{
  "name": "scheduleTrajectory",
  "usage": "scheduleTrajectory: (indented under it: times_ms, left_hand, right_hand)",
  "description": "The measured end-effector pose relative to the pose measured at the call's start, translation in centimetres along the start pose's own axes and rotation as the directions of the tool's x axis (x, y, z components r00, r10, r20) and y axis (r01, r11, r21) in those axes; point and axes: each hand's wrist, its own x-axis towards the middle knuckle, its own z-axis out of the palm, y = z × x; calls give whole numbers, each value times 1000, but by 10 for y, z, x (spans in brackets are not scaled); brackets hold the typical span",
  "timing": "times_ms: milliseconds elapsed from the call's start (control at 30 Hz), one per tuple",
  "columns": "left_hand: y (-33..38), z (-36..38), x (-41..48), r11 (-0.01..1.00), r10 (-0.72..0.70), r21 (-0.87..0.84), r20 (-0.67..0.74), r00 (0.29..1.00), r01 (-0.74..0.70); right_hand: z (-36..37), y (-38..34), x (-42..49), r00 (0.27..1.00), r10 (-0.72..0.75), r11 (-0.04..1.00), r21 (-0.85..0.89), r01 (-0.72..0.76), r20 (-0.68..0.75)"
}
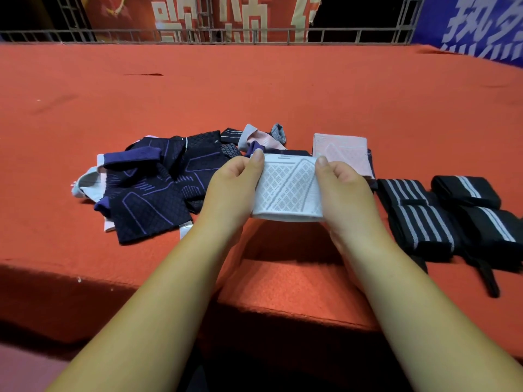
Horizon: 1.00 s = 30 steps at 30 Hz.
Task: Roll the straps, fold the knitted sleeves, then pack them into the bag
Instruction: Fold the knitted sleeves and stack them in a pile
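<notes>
Head view looks down on a red-covered table (254, 89), and the person stands at its near edge with both bare forearms stretched out over it. The left hand (235, 188) and the right hand (346, 190) hold a white knitted sleeve (288, 190) between them, just above the cloth near the middle of the near edge. Each hand grasps one short side of it, thumb pressed on top and the other fingers curled underneath. The sleeve looks folded flat, with a grey diamond pattern facing up.

Toward the left end of the table, just beside the left hand, lies a loose pile of dark sleeves (158, 182), navy with purple lines, with a few pale and pink pieces mixed in at its edges. Behind the right hand a pink sleeve (342, 152) sits folded into a neat square. Toward the right end, near the right wrist, the rolled straps (418, 216) lie side by side, black with pale stripes, and a couple of dark tails trail off them toward the near edge.

Along the far edge runs a metal railing (254, 33), with a red banner (209, 15) and a blue banner (481, 24) behind it.
</notes>
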Motion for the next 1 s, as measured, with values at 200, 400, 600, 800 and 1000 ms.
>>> scheduleTrajectory:
  times_ms: [200,400,600,800,1000]
  left_hand:
    - [-1,4,-3,999,13,38,-25,1000,-12]
    - [-3,5,-4,995,67,76,-37,997,-64]
    - [-1,9,-8,985,149,102,-83,985,-141]
    - [5,5,-8,996,12,-91,47,999,-8]
    - [1,1,-6,995,54,-90,20,998,-52]
  right_hand:
    - [-3,-8,-6,999,-41,991,-128,40,-7]
    - [0,-3,-8,998,-24,1000,-8,24,54]
    - [4,-2,-6,1000,-27,998,58,26,7]
    - [-1,-10,-8,1000,-4,998,57,2,29]
    - [-3,-14,-13,998,-20,1000,18,18,63]
